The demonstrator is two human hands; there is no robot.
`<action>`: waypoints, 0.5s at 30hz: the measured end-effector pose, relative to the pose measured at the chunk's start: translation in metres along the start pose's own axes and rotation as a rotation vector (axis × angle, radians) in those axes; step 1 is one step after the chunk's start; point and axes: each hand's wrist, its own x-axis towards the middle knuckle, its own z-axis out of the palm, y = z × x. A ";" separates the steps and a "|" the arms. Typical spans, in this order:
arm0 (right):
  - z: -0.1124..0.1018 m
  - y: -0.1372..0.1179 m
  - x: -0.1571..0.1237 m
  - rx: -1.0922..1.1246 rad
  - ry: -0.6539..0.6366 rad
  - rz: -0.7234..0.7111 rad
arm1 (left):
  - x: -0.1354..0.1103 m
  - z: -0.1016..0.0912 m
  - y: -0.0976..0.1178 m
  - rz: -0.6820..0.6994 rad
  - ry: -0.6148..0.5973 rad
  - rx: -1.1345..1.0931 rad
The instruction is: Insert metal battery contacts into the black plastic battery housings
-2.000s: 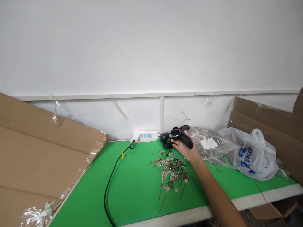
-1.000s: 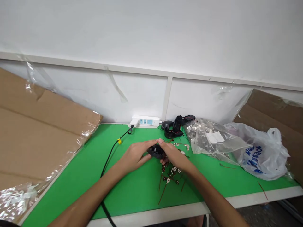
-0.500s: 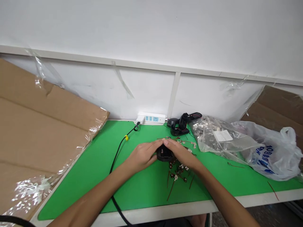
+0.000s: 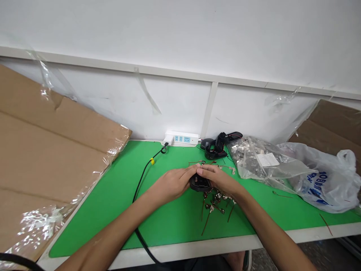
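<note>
My left hand (image 4: 172, 183) and my right hand (image 4: 218, 179) meet over the green mat (image 4: 121, 203) and together grip a small black plastic part (image 4: 199, 184), fingers curled round it from both sides. Just under and to the right of my right hand lies a heap of small metal terminals with brown wires (image 4: 216, 201). Most of the black part is hidden by my fingers.
More black parts (image 4: 217, 146) sit at the back by a white power strip (image 4: 182, 138). A black cable (image 4: 141, 180) runs down the mat. A clear bag of metal pieces (image 4: 258, 162) and a white plastic bag (image 4: 324, 180) lie right. Cardboard sheets (image 4: 42, 146) lean on both sides.
My right hand carried a black part from the back pile down to the middle of the mat, and my left hand joined it. Both now hold it, almost still.
</note>
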 end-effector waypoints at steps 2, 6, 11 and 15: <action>-0.001 -0.001 0.000 0.011 -0.008 0.022 | 0.000 0.000 0.000 -0.013 -0.016 -0.001; -0.001 -0.002 -0.001 0.007 -0.033 0.069 | 0.000 0.000 0.000 -0.047 -0.057 -0.019; -0.003 0.001 0.002 -0.031 0.007 0.073 | -0.002 -0.005 -0.004 -0.071 -0.042 -0.061; -0.013 -0.005 0.004 -0.106 0.194 -0.013 | -0.006 -0.013 -0.017 -0.204 0.043 -0.102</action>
